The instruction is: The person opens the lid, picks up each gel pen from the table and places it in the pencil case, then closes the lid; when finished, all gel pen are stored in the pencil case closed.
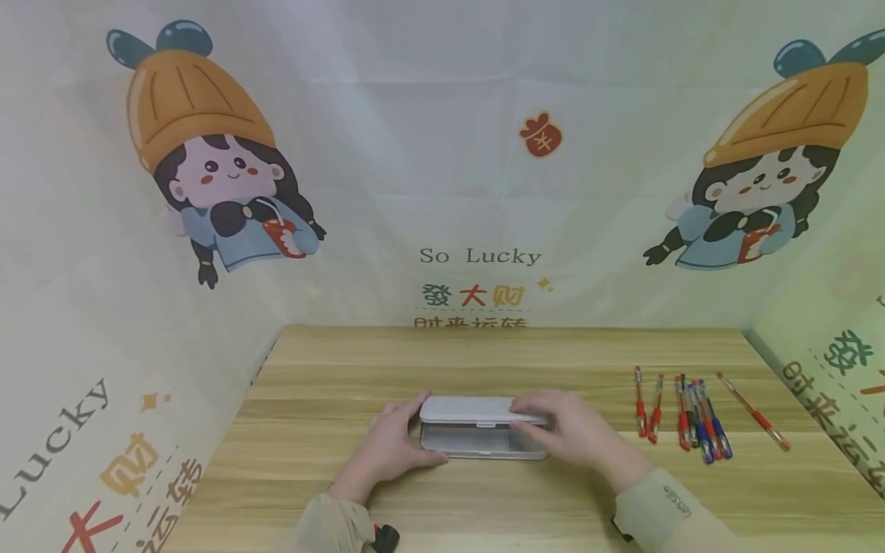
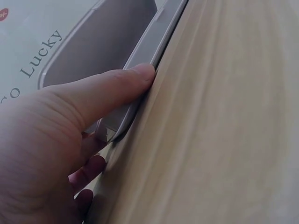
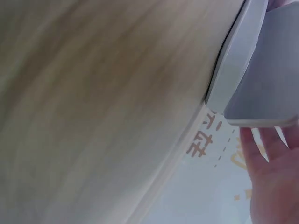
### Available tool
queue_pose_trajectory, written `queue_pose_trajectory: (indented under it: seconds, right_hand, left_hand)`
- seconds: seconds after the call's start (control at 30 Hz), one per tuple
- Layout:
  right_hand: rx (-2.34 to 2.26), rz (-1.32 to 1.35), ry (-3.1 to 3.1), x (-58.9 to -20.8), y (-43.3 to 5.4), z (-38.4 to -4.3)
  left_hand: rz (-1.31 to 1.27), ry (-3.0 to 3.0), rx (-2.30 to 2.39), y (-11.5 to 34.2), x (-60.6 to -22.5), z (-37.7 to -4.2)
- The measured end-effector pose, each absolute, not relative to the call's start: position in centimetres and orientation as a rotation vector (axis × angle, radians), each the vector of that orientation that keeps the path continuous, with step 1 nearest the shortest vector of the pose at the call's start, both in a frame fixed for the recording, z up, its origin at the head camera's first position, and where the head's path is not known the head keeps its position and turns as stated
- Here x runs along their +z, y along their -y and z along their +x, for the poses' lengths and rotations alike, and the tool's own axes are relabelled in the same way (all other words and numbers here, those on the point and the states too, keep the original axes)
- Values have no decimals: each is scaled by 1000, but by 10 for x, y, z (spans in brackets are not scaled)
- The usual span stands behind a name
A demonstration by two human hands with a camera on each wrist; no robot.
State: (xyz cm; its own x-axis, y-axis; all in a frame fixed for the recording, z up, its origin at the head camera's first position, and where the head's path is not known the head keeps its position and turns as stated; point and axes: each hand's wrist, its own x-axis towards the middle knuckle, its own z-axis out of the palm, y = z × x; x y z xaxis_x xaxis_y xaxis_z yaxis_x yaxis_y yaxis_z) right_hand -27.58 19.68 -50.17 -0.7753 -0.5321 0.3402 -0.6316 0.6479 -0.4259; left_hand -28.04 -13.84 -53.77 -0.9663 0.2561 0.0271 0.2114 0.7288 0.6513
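A white pencil case (image 1: 456,409) lies on the table with its lid partly raised and its front side facing me. My left hand (image 1: 389,442) grips the left end; in the left wrist view the thumb (image 2: 117,86) lies along the front wall and the other fingers go round the end. My right hand (image 1: 584,432) holds the lid's right end between thumb and fingers. From the right wrist view, its fingers (image 3: 275,144) reach behind the grey inner side of the lid (image 3: 271,70). The part of the inside that shows is bare.
Several pens (image 1: 698,422) with red, blue and black grips lie bunched on the right of the wooden table (image 1: 332,376). One red pen (image 1: 754,411) lies apart, farther right. A printed cloth (image 1: 415,153) hangs behind and at both sides.
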Motion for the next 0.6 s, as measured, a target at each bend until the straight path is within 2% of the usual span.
queue_pose_trajectory:
  seconds: [0.27, 0.6]
  right_hand:
    - [995, 838, 2473, -499, -191, -282]
    - [1180, 542, 2459, -491, -177, -305]
  left_hand:
    - [396, -2856, 1074, 139, -536, -280]
    - [436, -2843, 1109, 142, -537, -279]
